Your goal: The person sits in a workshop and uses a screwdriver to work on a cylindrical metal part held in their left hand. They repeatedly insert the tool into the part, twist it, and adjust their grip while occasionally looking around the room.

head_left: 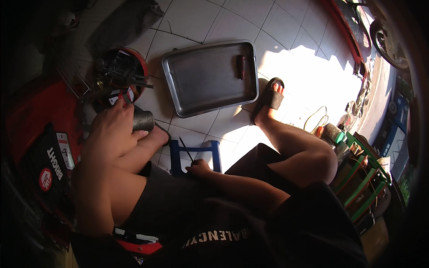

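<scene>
My left hand (pixel 115 121) is closed around a dark grey cylinder-shaped part (pixel 143 121), its thumb along the lower side. It hovers beside a round red tub (pixel 144 67) full of dark mechanical parts, close to a small red-and-white item (pixel 121 95). Lower in the middle, my right hand (pixel 200 168) grips a thin dark rod (pixel 186 148), perhaps a screwdriver; its handle is hidden in the fingers. That hand is over a blue plastic stool frame (pixel 216 154) between my legs. Ahead lies a rectangular metal tray (pixel 210 109) containing a dark red tool-like piece (pixel 241 67).
White tiles (pixel 187 20) cover the floor, sunlit toward the right. A grey cloth-like bundle (pixel 125 24) lies at the far left. A green-edged organizer (pixel 359 178) with tools stands by my right knee. A red-and-black case (pixel 47 161) is at the left, a wheel (pixel 387 44) far right.
</scene>
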Available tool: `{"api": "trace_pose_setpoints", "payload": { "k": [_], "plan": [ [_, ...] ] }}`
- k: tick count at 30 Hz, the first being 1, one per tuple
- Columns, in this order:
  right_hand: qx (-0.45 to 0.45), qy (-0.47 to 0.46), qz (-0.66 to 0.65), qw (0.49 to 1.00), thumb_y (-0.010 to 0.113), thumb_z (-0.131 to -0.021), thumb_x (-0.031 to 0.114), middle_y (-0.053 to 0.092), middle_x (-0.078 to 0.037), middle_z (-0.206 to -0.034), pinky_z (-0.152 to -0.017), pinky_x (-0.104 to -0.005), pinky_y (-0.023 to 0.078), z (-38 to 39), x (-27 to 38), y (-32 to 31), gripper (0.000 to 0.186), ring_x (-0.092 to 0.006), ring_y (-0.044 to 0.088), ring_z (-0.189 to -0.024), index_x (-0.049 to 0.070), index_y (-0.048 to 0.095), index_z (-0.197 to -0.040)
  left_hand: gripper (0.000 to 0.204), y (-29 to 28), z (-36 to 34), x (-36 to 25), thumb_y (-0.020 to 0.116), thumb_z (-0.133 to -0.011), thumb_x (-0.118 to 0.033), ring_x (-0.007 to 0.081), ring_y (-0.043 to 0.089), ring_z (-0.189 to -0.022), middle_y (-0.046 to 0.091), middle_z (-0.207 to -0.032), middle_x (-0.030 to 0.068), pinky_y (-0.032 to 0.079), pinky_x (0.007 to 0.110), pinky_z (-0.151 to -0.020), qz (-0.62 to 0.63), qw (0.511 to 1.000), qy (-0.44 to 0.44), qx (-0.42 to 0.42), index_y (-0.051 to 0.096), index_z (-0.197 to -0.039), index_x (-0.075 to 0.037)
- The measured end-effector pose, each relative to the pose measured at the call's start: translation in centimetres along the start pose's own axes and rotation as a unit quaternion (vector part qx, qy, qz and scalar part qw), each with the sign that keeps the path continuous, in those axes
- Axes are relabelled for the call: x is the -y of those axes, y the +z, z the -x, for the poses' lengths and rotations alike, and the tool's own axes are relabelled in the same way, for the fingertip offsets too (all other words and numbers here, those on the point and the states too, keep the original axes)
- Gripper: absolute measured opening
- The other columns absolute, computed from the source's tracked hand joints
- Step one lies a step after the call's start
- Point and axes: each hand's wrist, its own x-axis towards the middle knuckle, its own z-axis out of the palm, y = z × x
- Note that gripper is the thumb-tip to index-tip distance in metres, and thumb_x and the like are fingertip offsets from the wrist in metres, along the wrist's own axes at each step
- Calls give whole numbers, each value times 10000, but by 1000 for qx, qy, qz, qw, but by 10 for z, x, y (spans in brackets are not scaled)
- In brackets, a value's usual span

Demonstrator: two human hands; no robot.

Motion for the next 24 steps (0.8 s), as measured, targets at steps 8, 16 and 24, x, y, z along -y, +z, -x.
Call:
{"api": "trace_pose_setpoints", "payload": {
  "k": [8,16,24],
  "plan": [
    [-62,18,-56,996,704,-774,308,747,-179,-940,-838,-386,563,-15,-13,45,360,-283,728,-919,-10,749,-938,604,29,14,-6,790,-795,-392,378,613,-1131,586,-1220,185,486,465,-993,-89,996,7,-18,610,-1261,-53],
    [-408,-78,-64,908,708,-842,378,731,-215,-978,-846,-421,549,16,-12,38,405,-313,713,-927,-19,727,-919,620,48,99,-28,826,-716,-471,325,653,-1106,675,-1154,224,507,415,-962,-89,992,55,-76,691,-1104,-6],
    [-423,-391,-245,780,684,-895,488,666,-152,-777,-668,-403,482,160,58,51,533,-237,615,-724,-42,654,-862,678,82,144,-21,829,-704,-515,338,651,-1129,682,-1182,225,507,426,-946,-87,986,40,-134,697,-1135,-9]
  ]
}}
